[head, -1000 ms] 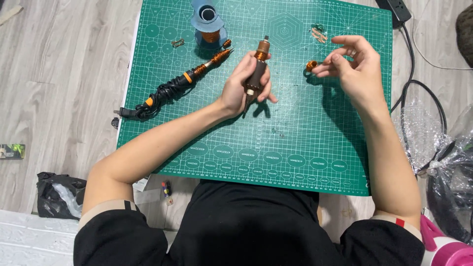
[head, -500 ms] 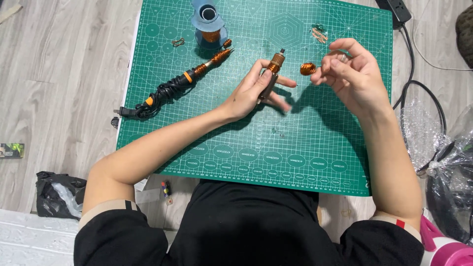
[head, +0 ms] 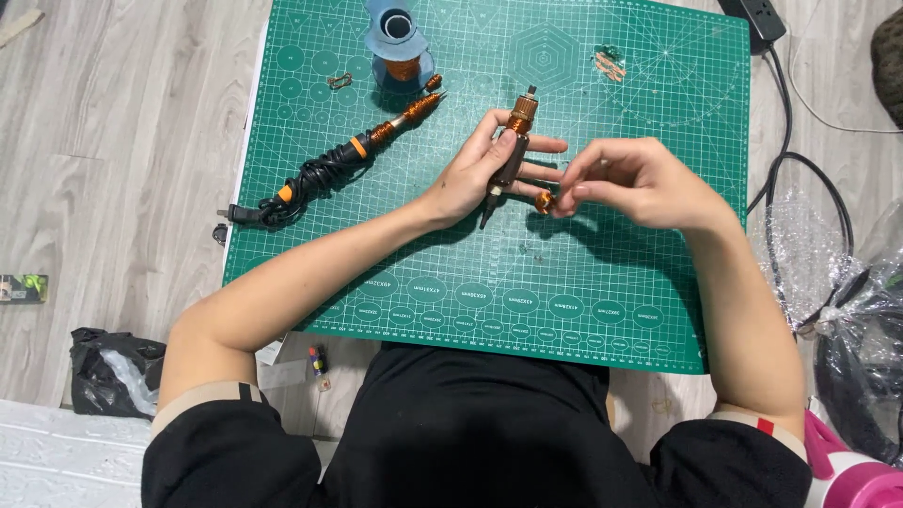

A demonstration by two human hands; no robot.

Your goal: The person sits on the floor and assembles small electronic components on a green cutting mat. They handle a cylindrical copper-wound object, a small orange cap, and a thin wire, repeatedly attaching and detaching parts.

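My left hand (head: 475, 174) grips a dark tool handle with copper-wound tip (head: 513, 141). My right hand (head: 625, 183) pinches a small copper piece (head: 544, 200) beside it, not yet fitted on.

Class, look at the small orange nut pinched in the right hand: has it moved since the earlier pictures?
Yes. The small orange nut in the right hand has come left and down the green cutting mat, away from the mat's far right corner and close to the tool in the left hand.

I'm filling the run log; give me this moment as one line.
left hand: holds tool | right hand: pinches orange cap beside tool | on mat: corded iron, spool
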